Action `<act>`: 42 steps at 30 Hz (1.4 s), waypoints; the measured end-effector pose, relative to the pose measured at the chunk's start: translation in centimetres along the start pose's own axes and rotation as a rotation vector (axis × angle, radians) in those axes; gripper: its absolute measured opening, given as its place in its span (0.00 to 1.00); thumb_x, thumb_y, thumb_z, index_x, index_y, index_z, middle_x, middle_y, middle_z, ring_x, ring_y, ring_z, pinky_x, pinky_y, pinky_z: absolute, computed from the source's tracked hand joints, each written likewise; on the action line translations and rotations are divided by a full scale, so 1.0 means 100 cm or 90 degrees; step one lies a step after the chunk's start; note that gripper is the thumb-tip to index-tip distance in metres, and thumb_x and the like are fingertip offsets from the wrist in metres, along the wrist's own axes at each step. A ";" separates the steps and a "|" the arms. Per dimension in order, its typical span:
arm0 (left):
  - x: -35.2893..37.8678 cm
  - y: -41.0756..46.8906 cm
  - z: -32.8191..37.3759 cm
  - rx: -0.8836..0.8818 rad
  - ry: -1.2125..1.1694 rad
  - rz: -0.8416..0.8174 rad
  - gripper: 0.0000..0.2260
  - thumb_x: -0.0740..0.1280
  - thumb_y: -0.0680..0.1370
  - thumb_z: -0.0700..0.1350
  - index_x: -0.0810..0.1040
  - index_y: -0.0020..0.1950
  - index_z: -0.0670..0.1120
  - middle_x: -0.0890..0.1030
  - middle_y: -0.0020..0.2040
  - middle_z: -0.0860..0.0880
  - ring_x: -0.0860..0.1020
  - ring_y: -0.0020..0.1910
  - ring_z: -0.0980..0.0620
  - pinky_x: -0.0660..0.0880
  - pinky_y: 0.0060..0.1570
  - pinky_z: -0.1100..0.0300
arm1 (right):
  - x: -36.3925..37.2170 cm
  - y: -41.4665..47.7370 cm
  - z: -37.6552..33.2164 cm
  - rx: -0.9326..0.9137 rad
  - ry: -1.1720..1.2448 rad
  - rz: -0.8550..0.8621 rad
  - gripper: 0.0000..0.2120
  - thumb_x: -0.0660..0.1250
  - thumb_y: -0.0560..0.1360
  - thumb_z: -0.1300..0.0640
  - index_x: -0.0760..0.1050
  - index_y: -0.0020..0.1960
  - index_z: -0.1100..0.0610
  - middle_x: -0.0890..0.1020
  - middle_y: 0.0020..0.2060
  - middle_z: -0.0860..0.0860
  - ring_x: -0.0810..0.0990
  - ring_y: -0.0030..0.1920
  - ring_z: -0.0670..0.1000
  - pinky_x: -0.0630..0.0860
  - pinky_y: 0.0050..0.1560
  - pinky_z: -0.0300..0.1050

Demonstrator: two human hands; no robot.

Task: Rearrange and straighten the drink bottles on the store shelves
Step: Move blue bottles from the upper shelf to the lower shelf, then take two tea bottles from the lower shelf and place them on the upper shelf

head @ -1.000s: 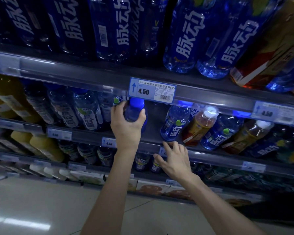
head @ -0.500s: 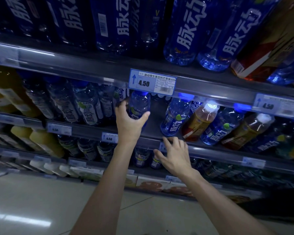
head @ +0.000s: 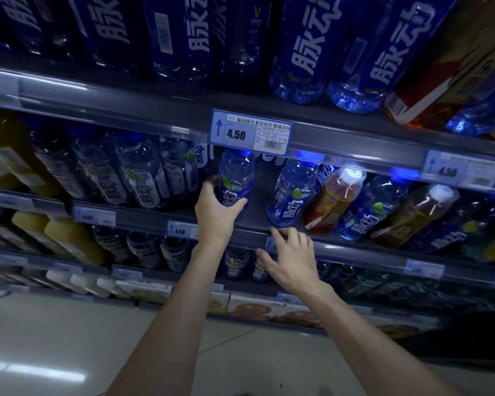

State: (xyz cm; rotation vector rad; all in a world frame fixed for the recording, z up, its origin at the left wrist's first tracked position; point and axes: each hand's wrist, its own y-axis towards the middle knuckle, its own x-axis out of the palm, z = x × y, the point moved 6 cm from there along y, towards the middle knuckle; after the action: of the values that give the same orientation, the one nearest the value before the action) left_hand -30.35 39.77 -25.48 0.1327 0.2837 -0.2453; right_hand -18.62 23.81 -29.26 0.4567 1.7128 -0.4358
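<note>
Placing a blue drink bottle (head: pixel 236 181) upright on the middle shelf (head: pixel 355 247).
Left hand (head: pixel 216 211) clamped round its lower body near the front edge; right hand (head: pixel 290 257) apart, fingers spread at the shelf rail. Next, probably: let go, square label forward beside neighbouring blue bottle (head: pixel 290 195).

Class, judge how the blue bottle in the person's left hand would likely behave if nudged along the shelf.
The blue bottle looks full, so probably heavy for its size. It is tall and narrow, so a high push may tip it. The left hand grips it low, which probably steadies it.
</note>
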 end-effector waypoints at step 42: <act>0.145 -0.114 0.077 0.077 0.059 -0.104 0.29 0.74 0.73 0.48 0.66 0.70 0.46 0.69 0.63 0.51 0.68 0.58 0.61 0.62 0.57 0.76 | -0.088 -0.055 0.178 0.304 0.287 0.408 0.23 0.69 0.75 0.54 0.66 0.67 0.60 0.72 0.62 0.57 0.73 0.60 0.59 0.74 0.57 0.57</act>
State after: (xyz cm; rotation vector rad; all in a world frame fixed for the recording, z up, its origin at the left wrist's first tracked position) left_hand -17.82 24.37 -23.42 0.2419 0.3725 -0.4191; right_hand -5.11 9.31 -23.65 1.4901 1.7562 -0.2738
